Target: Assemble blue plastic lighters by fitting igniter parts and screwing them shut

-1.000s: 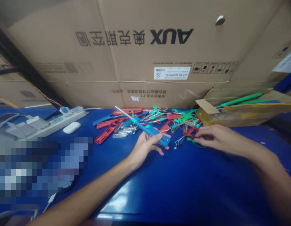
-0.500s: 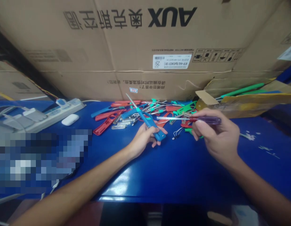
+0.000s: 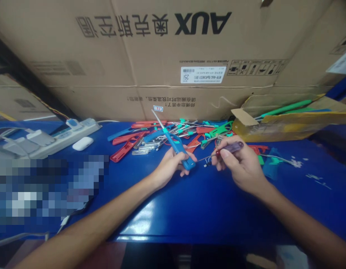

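Note:
My left hand [image 3: 170, 164] is closed around the handle of a blue long-necked lighter [image 3: 179, 147], its metal neck tilted up and away to the left. In my right hand [image 3: 237, 164] is a screwdriver [image 3: 230, 148] with a dark purple, see-through handle. Its thin shaft points left, and the tip is at the butt end of the lighter; whether it touches I cannot tell. Beyond both hands lies a pile of red, blue and green lighter shells [image 3: 128, 142], with metal tubes [image 3: 145, 149] and thin white wires among them.
A power strip [image 3: 63, 136] with plugged-in chargers and a white earbud case [image 3: 82, 143] lie at the left. An open cardboard box [image 3: 287, 125] holding green and blue lighters stands at the right. Behind the blue table [image 3: 201, 205] rises a large carton [image 3: 150, 56].
My right hand has moved left and down, bringing the screwdriver's tip to the lighter's butt end. More blue and red parts show at the right. My left hand has barely moved.

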Tool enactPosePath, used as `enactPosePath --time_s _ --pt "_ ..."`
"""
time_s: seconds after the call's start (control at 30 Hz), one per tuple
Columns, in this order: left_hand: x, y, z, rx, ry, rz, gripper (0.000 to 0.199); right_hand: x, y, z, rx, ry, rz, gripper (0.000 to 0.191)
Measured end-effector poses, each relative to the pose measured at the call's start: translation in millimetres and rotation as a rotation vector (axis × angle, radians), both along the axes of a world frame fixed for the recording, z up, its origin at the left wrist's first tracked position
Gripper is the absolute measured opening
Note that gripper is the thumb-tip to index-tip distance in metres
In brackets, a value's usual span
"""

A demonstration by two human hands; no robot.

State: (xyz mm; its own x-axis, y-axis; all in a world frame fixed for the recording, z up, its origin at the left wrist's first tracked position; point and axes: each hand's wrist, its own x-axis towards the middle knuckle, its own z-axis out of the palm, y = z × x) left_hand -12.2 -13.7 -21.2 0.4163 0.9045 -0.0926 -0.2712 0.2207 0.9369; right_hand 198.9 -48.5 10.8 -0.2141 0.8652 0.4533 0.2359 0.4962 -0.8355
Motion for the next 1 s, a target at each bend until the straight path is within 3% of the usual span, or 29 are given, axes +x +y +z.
enactPosePath --time_s 0.77,0.97,1.0 --pt "1 -2 2.3 0.006 0.035 0.007 0.038 0 1 -1.8 0.049 -0.064 0.027 0.006" --pt "1 -2 1.4 0.045 0.061 -0.024 0.032 -4 2 8.5 0.155 -0.087 -0.063 0.003" --pt "1 -2 1.4 0.052 0.070 -0.025 0.031 -4 2 8.8 0.156 -0.063 -0.080 0.011"
